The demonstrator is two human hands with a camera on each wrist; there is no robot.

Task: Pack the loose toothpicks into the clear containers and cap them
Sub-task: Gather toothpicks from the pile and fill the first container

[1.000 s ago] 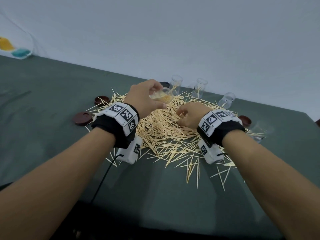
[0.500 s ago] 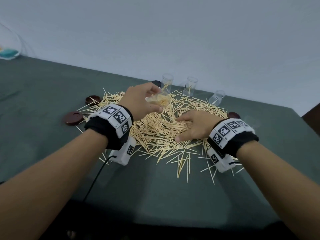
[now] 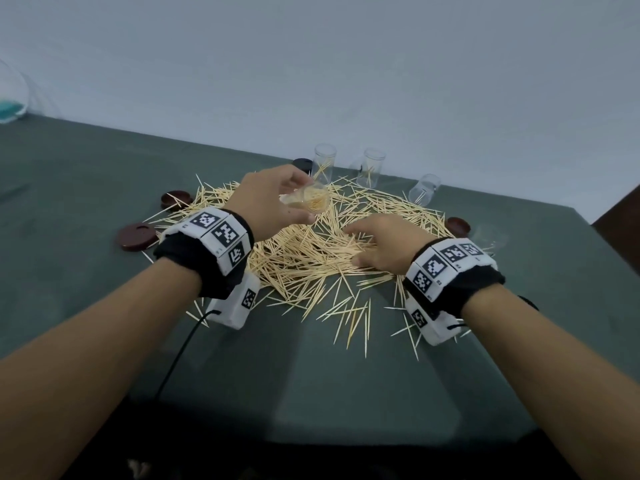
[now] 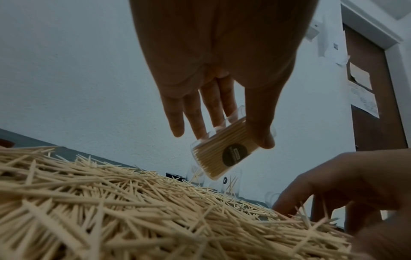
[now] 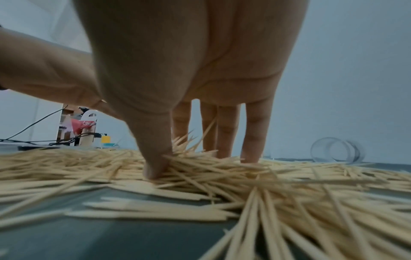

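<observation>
A wide pile of loose toothpicks (image 3: pixel 304 258) covers the middle of the green table (image 3: pixel 86 174). My left hand (image 3: pixel 301 199) holds a clear container (image 3: pixel 313 200) tilted above the far side of the pile. Thumb and fingers grip its sides, and it is packed with toothpicks (image 4: pixel 222 154). The container has no cap on it. My right hand (image 3: pixel 356 245) rests on the pile to the right, its straight fingers (image 5: pixel 251 140) and thumb pressing down into the toothpicks (image 5: pixel 289 176).
Two upright clear containers (image 3: pixel 324 162) (image 3: pixel 372 168) stand at the back with a few toothpicks inside. A third (image 3: pixel 424 190) leans nearby and another (image 5: pixel 338 152) lies on its side at the right. Dark red caps (image 3: pixel 136 235) (image 3: pixel 175 199) (image 3: pixel 458 226) lie around the pile.
My right hand has uncurled from a loose fist and now lies spread on the pile, slightly nearer to me. The left hand still holds the filled container over the pile.
</observation>
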